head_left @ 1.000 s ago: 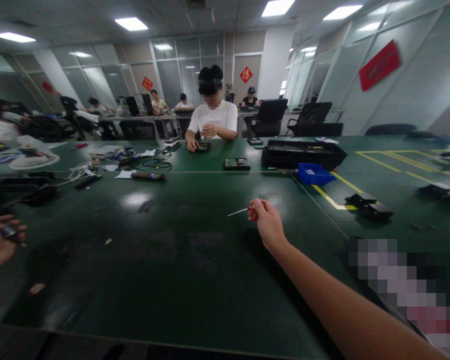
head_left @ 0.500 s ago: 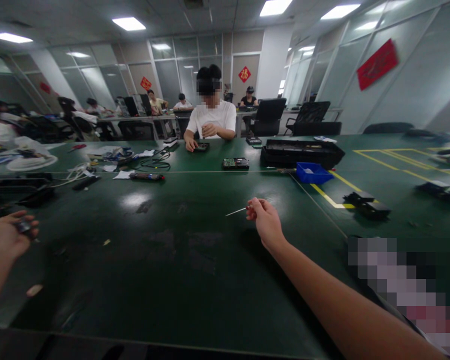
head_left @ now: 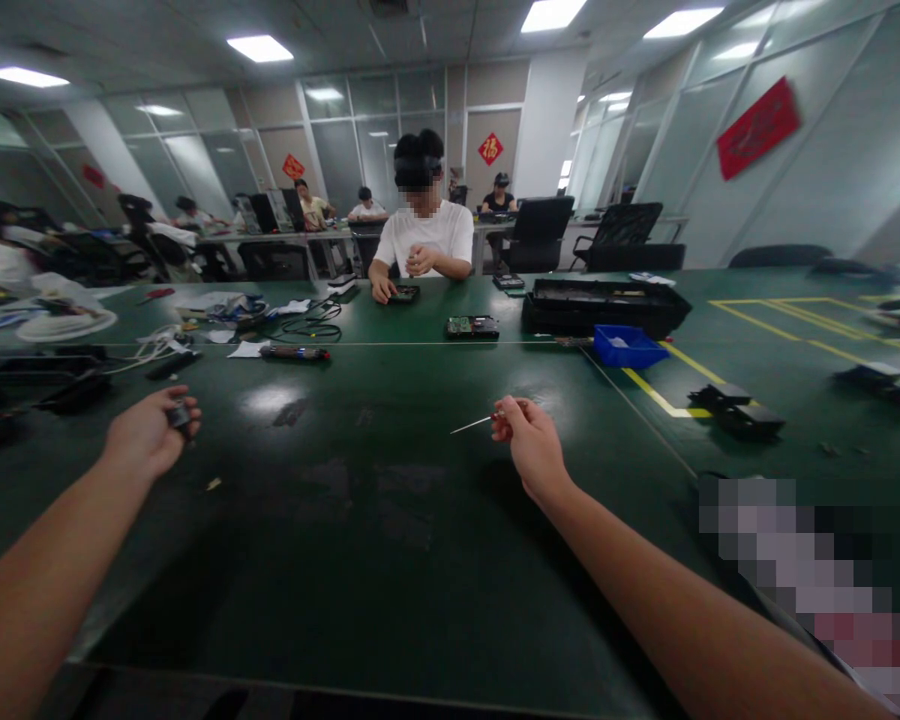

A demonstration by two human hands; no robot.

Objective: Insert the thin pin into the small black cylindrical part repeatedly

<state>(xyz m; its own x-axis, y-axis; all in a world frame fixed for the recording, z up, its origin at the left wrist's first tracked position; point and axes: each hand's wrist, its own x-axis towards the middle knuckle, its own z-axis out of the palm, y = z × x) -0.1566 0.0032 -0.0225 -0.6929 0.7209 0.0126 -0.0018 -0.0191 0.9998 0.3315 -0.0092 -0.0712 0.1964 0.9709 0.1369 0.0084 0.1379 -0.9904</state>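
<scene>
My left hand (head_left: 150, 428) is raised over the left part of the green table, its fingers curled around a small dark grey blocky piece (head_left: 179, 418) whose kind I cannot make out. Right of the middle, my right hand (head_left: 529, 435) pinches a thin pointed metal tool (head_left: 471, 425). Its silver shaft points left and slightly down, apart from anything else; the end in the fingers is hidden. Farther off, beyond both hands, a hard drive (head_left: 472, 327) lies on the table with its circuit board showing.
Across the table a co-worker (head_left: 424, 235) handles another drive (head_left: 404, 294). A black tray (head_left: 604, 305) and a blue bin (head_left: 628, 346) stand at the back right, with black blocks (head_left: 735, 408) nearer. To the left lie cables (head_left: 307, 322) and a dark rod-shaped tool (head_left: 294, 354).
My left hand has come in from the left edge, moving right and slightly up with the small dark piece in it. My right hand and its tool have hardly moved.
</scene>
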